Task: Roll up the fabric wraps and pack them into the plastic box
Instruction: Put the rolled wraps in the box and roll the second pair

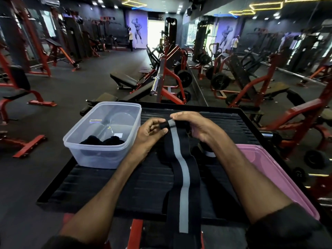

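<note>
A long black fabric wrap [181,169] with a grey centre stripe lies along the black ribbed platform [111,186] and hangs off its near edge. Its far end is a small tight roll held between both hands. My left hand [150,133] pinches the roll's left end. My right hand [193,125] grips its right side from above. The clear plastic box [102,153] stands at the platform's left, with two dark rolled wraps [103,141] inside at its near end. Another rolled wrap [208,151] sits under my right wrist, partly hidden.
A pink plastic lid [280,178] lies at the platform's right edge. Red and black gym machines, benches and a barbell [156,81] stand beyond the platform. A mirror wall runs along the right. A person stands far back by the doorway.
</note>
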